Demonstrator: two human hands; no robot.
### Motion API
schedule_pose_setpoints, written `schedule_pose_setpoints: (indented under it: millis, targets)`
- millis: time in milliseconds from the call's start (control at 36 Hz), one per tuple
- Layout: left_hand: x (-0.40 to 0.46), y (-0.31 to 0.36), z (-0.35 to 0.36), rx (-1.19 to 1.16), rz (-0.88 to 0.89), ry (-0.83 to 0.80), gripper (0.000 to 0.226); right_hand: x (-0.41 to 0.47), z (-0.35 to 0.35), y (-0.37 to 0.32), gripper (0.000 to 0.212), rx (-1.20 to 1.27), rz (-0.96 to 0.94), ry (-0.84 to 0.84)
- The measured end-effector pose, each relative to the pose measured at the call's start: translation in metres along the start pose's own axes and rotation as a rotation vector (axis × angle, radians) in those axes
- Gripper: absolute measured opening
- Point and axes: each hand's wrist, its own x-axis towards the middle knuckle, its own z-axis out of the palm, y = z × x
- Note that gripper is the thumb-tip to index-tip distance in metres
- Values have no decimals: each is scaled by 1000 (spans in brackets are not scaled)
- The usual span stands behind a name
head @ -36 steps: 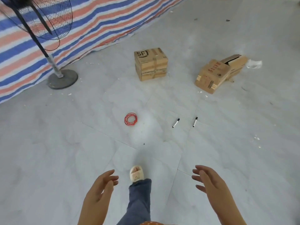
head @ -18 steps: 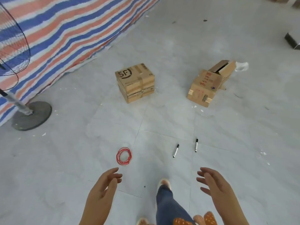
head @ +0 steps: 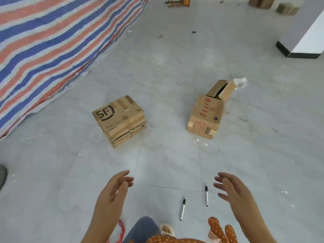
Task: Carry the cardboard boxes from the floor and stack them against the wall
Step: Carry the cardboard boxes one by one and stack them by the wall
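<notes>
A short stack of flat cardboard boxes (head: 121, 120), the top one printed "SF", sits on the grey tiled floor left of centre. To its right lies a taller cardboard box with red writing (head: 206, 114), and an open-flapped box (head: 221, 89) leans behind it. My left hand (head: 114, 192) and my right hand (head: 233, 192) are held out low in front of me, fingers relaxed and spread, holding nothing. Both hands are well short of the boxes.
Two black markers (head: 182, 209) (head: 206, 195) lie on the floor between my hands. A red wire loop (head: 121, 228) lies by my left arm. A striped tarp (head: 52, 41) covers the left side. A white wall corner (head: 305, 41) stands far right, more boxes (head: 261, 1) beyond.
The view has advanced toward the boxes; they appear larger and nearer. The markers and red loop have slid down to my feet, and the fan has left the view. Both hands stay empty.
</notes>
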Motion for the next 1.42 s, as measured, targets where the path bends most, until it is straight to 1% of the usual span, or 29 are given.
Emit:
schedule_pose_setpoints:
  millis: [83, 250, 361, 444, 528, 694, 778, 833, 917, 972, 1083, 1194, 1278, 1361, 1389, 1417]
  targets:
    - [49, 14, 16, 12, -21, -59, 46, 37, 5, -7, 22, 15, 48, 39]
    - [163, 33, 48, 27, -58, -118, 28, 128, 21, -20, 21, 42, 115, 131]
    - [252, 68, 74, 43, -44, -185, 28, 199, 32, -48, 22, 71, 120, 221]
    - [315, 103, 90, 32, 4, -234, 31, 247, 35, -79, 22, 117, 111, 281]
    - [376, 126, 115, 83, 51, -298, 33, 292, 32, -105, 22, 151, 101, 361]
    - [451, 150, 184, 173, 76, -413, 33, 347, 9, -118, 21, 177, 183, 461]
    - [478, 153, 226, 178, 20, -467, 32, 380, -14, -110, 21, 154, 248, 486]
    - [498, 154, 257, 187, -4, -474, 31, 411, -31, -108, 20, 144, 282, 475]
    - [528, 158, 308, 199, -31, -429, 20, 469, -59, -106, 19, 97, 316, 413]
    - [548, 159, 342, 206, -66, -391, 20, 512, -79, -105, 19, 54, 343, 359]
    - [596, 150, 413, 254, -161, -388, 31, 598, -110, -104, 19, -27, 401, 254]
    - [652, 122, 483, 321, -259, -396, 29, 678, -123, -74, 23, -110, 474, 151]
    - [695, 79, 533, 338, -349, -391, 24, 738, -118, -23, 24, -143, 520, 116]
    - [736, 15, 575, 359, -439, -405, 21, 797, -99, 48, 21, -192, 581, 86]
    - [749, -9, 586, 379, -466, -413, 24, 815, -92, 73, 21, -198, 597, 90]
    - [761, -33, 597, 391, -497, -421, 31, 832, -84, 98, 23, -206, 611, 101]
